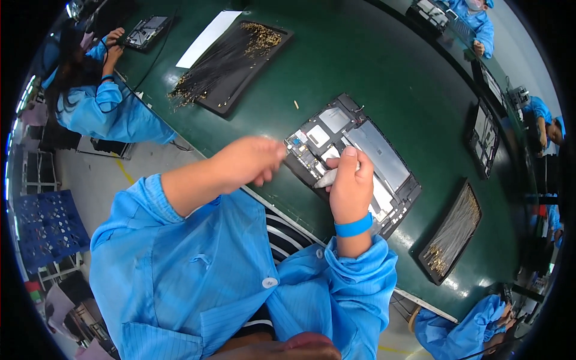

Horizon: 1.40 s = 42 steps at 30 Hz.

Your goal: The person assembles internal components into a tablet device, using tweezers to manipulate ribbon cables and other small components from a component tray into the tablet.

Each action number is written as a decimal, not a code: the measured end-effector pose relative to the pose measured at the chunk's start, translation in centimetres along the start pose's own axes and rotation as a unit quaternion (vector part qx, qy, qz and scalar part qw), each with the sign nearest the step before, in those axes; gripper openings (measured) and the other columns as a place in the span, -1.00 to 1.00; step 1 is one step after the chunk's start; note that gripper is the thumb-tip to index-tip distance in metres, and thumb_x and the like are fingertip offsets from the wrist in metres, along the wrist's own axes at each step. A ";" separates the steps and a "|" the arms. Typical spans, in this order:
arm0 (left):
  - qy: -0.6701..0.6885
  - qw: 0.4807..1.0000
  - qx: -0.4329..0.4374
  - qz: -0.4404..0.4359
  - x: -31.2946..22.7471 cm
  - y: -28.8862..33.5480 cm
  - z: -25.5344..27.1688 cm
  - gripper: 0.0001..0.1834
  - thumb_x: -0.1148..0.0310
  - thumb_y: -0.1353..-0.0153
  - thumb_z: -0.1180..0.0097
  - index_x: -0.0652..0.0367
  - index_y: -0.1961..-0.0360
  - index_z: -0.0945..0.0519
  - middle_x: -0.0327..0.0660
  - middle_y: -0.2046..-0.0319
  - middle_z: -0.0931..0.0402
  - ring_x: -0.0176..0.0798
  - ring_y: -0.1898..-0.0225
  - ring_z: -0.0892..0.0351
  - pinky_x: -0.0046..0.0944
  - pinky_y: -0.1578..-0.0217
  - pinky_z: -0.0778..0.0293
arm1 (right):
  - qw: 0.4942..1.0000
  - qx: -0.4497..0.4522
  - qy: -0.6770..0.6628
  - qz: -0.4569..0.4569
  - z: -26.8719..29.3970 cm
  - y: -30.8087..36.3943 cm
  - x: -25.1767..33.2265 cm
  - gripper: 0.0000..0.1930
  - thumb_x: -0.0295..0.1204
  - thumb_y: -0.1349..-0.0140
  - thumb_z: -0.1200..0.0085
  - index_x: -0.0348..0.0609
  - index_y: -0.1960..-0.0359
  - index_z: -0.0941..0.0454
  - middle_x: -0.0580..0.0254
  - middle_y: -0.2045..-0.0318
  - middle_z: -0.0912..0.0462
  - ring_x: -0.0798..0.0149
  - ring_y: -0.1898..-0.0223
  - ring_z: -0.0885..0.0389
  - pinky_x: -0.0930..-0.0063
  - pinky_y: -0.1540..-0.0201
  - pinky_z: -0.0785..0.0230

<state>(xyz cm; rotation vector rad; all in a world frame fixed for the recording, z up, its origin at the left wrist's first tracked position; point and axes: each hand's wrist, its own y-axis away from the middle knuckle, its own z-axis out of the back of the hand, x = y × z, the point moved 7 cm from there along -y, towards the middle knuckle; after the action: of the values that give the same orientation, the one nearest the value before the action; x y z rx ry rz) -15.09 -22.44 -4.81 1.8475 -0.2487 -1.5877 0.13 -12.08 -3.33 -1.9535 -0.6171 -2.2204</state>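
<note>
An opened flat electronic device, its circuit board and silver panels exposed, lies on the green table in front of me. My right hand, with a blue band at its wrist, is over the device's near side. Its thumb and fingers are closed round a pale tapered tool, whose narrow end points left at the board's near edge. Off the device's left corner, my left hand is raised, slightly blurred, with fingers curled and tips together. Whatever may be between those tips is too small to make out.
A black tray of dark cables with gold ends sits far left, beside a white sheet. Another cable tray lies to the right. A similar device rests farther right. Co-workers in blue sit left and right.
</note>
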 end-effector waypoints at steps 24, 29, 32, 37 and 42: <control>-0.057 0.960 0.248 0.118 3.6 -1.6 -3.5 -0.66 0.17 -0.08 0.02 0.29 0.35 -0.43 -0.25 0.50 -0.33 -0.39 0.51 -0.37 -0.40 0.55 -0.39 | 0.926 0.272 0.240 -0.110 -3.0 -2.7 0.0 -0.65 -0.27 -0.02 0.08 -0.27 0.23 -0.40 0.14 0.57 -0.52 0.34 0.64 -0.48 0.56 0.56 -0.34; 0.022 0.947 0.290 0.137 3.3 -0.8 -2.4 -0.46 0.03 -0.08 0.07 0.37 0.16 -0.30 -0.16 0.37 -0.31 -0.33 0.43 -0.38 -0.35 0.45 -0.42 | 1.000 -0.004 -0.001 -0.028 9.5 -3.8 2.4 -0.72 -0.31 -0.05 0.01 -0.20 0.24 -0.34 0.24 0.58 -0.44 0.41 0.61 -0.39 0.63 0.62 -0.25; 0.073 0.927 0.330 0.164 3.0 -1.2 -2.9 -0.44 0.04 -0.09 0.09 0.37 0.11 -0.25 -0.13 0.33 -0.30 -0.30 0.39 -0.40 -0.30 0.41 -0.43 | 0.978 -0.199 0.055 -0.030 21.2 -0.5 3.3 -0.58 -0.24 -0.09 0.10 -0.28 0.08 -0.28 0.20 0.41 -0.46 0.41 0.41 -0.40 0.57 0.46 -0.27; 0.102 0.905 0.354 0.214 2.9 -1.4 -3.1 -0.41 0.02 -0.10 0.11 0.37 0.09 -0.22 -0.10 0.30 -0.31 -0.24 0.36 -0.42 -0.22 0.36 -0.44 | 0.710 -0.182 0.679 -0.048 28.8 5.0 -1.9 -0.54 -0.08 -0.03 0.19 -0.26 0.31 -0.50 -0.16 0.44 -0.51 -0.12 0.38 -0.47 0.19 0.30 -0.33; 0.088 0.906 0.357 0.209 3.1 -1.3 -3.1 -0.39 0.01 -0.09 0.11 0.37 0.06 -0.21 -0.07 0.24 -0.29 -0.22 0.33 -0.41 -0.18 0.31 -0.43 | 0.761 -0.297 0.569 -0.095 28.8 6.9 -1.0 -0.55 -0.09 0.00 0.18 -0.26 0.32 -0.49 -0.19 0.44 -0.50 -0.16 0.35 -0.46 0.14 0.27 -0.31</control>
<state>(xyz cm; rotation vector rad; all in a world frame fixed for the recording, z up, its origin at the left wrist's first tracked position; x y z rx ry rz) -11.86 -22.06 -7.93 2.2425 -1.1887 -1.0815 29.32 -7.67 -0.35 -0.2433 0.1195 -3.3304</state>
